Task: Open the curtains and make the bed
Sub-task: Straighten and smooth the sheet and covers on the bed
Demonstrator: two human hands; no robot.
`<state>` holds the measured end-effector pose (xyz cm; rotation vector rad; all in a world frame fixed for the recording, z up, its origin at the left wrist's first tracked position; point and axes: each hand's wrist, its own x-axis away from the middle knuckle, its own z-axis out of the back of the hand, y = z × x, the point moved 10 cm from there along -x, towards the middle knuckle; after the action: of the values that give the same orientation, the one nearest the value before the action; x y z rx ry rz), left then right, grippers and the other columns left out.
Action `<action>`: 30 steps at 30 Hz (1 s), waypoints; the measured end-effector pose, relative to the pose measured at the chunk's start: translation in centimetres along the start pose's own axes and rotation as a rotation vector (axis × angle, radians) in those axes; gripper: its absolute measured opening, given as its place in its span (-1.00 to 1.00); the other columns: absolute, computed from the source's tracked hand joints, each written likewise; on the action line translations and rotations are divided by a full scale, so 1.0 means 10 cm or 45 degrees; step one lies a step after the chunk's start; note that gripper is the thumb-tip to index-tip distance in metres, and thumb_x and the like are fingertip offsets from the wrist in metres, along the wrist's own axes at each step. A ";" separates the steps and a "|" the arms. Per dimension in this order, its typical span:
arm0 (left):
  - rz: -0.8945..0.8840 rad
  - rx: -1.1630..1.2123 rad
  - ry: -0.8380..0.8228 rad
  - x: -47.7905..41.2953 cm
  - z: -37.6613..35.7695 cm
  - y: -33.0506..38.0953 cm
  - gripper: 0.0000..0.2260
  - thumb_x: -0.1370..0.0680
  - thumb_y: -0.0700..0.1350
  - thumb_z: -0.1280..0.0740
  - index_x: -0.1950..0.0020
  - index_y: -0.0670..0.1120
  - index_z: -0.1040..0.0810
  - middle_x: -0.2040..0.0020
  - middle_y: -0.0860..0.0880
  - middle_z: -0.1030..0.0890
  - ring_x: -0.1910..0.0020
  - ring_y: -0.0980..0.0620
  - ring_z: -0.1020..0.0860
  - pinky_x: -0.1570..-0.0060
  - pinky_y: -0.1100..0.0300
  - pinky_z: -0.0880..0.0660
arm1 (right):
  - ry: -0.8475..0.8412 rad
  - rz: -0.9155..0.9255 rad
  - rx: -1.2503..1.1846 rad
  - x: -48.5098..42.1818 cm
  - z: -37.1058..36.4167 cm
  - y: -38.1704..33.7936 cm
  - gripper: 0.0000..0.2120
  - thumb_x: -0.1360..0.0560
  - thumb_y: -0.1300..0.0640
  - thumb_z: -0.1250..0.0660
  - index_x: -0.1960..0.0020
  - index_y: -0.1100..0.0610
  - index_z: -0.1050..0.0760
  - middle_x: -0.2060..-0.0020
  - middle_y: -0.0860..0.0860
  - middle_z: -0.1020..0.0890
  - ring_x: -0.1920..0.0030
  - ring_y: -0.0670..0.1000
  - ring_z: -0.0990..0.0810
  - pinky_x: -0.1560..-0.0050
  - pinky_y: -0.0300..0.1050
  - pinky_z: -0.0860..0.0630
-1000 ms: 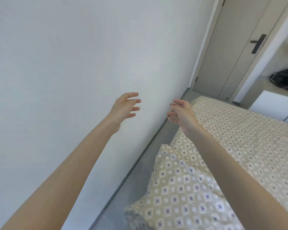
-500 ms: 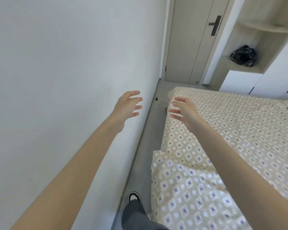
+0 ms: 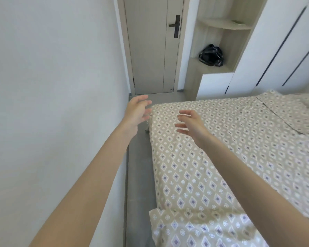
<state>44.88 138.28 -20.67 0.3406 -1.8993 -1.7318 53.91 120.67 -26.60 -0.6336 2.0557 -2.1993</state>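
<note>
Both hands raised, fingers spread, nothing held. Left hand over floor gap beside wall. Right hand over bed, nearer. Long axis runs toward door. Folded cover lies near, below arms.

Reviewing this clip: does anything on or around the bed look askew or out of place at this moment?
Mostly tidy. The patterned sheet lies flat, but a bunched fold of bedding sits heaped at the near edge, not spread out. A black bag is slumped in the shelf nook. Both the left hand and right hand hover open, holding nothing.
</note>
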 end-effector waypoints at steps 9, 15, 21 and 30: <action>0.088 0.027 -0.271 -2.05 -1.06 0.05 -0.74 -0.59 -0.24 -0.21 -0.26 -0.06 -0.46 -0.26 -0.05 -0.53 -0.07 -0.01 -0.57 -0.04 0.12 -0.53 | 0.332 -0.088 -0.057 -1.49 0.79 0.00 -0.76 -0.56 0.25 -0.22 -0.22 0.13 -0.39 0.03 -0.02 -0.51 0.16 -0.01 -0.57 0.12 -0.15 -0.55; 0.086 -0.106 -0.362 -3.77 -1.47 0.13 -0.72 -0.61 -0.22 -0.17 -0.30 -0.07 -0.45 -0.23 -0.03 -0.55 -0.08 -0.01 -0.56 -0.01 0.18 -0.53 | 0.438 -0.122 -0.056 -2.99 0.82 -0.05 -0.75 -0.55 0.25 -0.22 -0.23 0.13 -0.39 0.04 -0.01 -0.51 0.15 0.01 -0.58 0.11 -0.12 -0.56; 0.160 -0.284 -0.490 -5.23 -1.88 0.42 -0.71 -0.62 -0.20 -0.15 -0.32 -0.06 -0.44 -0.13 0.00 -0.57 -0.04 -0.01 -0.57 0.00 0.19 -0.52 | 0.532 -0.185 -0.087 -4.23 0.81 -0.27 -0.72 -0.55 0.27 -0.21 -0.26 0.17 -0.37 -0.08 0.06 -0.50 0.20 -0.01 -0.55 -0.01 -0.02 -0.56; 0.190 -0.383 -0.609 -6.28 -2.48 0.48 -0.73 -0.61 -0.20 -0.19 -0.30 -0.05 -0.46 -0.15 0.01 -0.58 -0.04 0.00 -0.58 0.05 0.21 -0.53 | 0.627 -0.279 -0.102 -5.20 1.09 -0.36 -0.72 -0.55 0.26 -0.21 -0.26 0.16 -0.38 -0.11 0.06 -0.51 0.10 0.06 -0.56 -0.05 -0.01 -0.54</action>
<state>110.81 151.23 -29.09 -0.3507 -1.8664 -2.0867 105.90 127.53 -35.92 -0.3593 2.4088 -2.6211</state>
